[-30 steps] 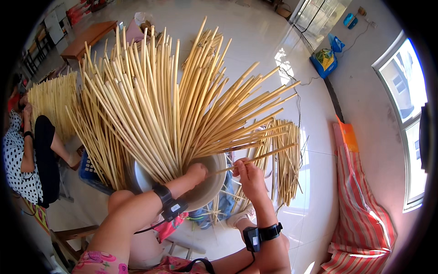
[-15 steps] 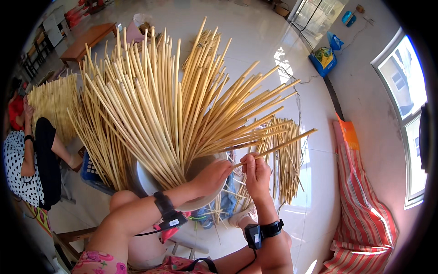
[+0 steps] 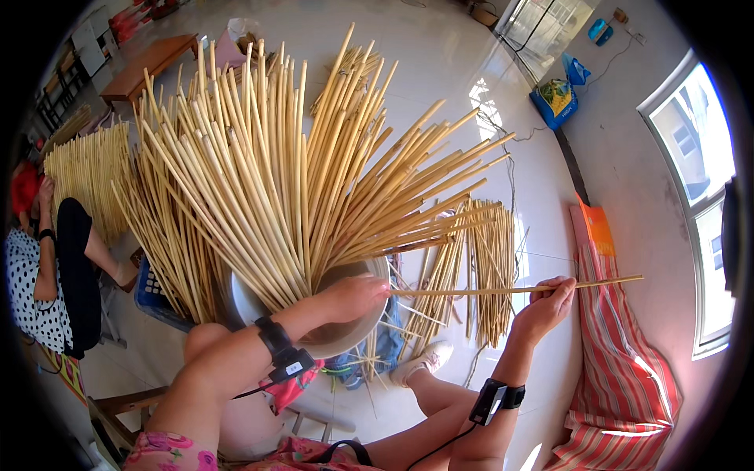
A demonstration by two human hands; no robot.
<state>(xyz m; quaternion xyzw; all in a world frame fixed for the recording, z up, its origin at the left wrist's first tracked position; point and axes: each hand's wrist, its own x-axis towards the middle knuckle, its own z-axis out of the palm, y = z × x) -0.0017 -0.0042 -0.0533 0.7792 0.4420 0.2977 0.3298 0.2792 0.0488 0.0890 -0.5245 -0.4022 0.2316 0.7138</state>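
A long, thin straw-coloured stick (image 3: 463, 293) stretches nearly level between my hands. My left hand (image 3: 353, 298) is closed on its left end, in front of the tub's opening. Farther along to the right, my right hand (image 3: 547, 308) pinches the same stick, and its tip sticks out beyond the fingers. A thick fan of similar sticks (image 3: 236, 157) stands in the pale round tub (image 3: 245, 304) before my knees. Its right-hand sticks lean out past the rim. More loose sticks (image 3: 492, 267) lie on the floor just beyond the held stick.
At far left a person in a dotted top (image 3: 35, 282) sits by a row of upright sticks (image 3: 90, 177). A blue crate (image 3: 153, 294) adjoins the tub. Red striped cloth (image 3: 620, 377) lies along the right wall; a low wooden table (image 3: 149, 67) stands behind.
My right hand has slid outward to the right along the stick, away from my left hand. The stick has swung from slanting upward to nearly level. My left hand has shifted slightly left.
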